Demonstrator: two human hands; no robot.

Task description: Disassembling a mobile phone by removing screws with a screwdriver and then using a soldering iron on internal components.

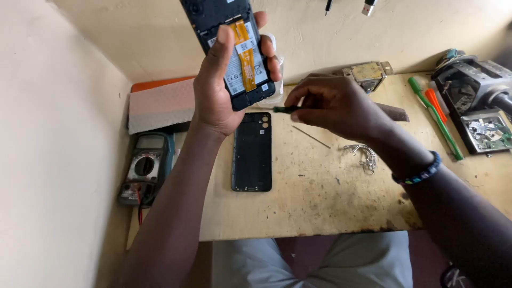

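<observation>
My left hand (218, 88) holds an opened phone (234, 48) upright above the bench, its back exposed with a battery and an orange flex strip showing. My right hand (333, 104) pinches a small green-handled screwdriver (285, 109), whose tip points left at the phone's lower edge. The phone's black back cover (252, 152) lies flat on the wooden bench (320, 197), just below both hands.
A multimeter (144, 168) lies at the bench's left edge under a pink pad (160, 104). Green and orange screwdrivers (437, 114), a tray of metal parts (485, 130) and a grey machine (469, 80) sit at right. A thin metal pin (311, 136) and bent wire (365, 157) lie mid-bench.
</observation>
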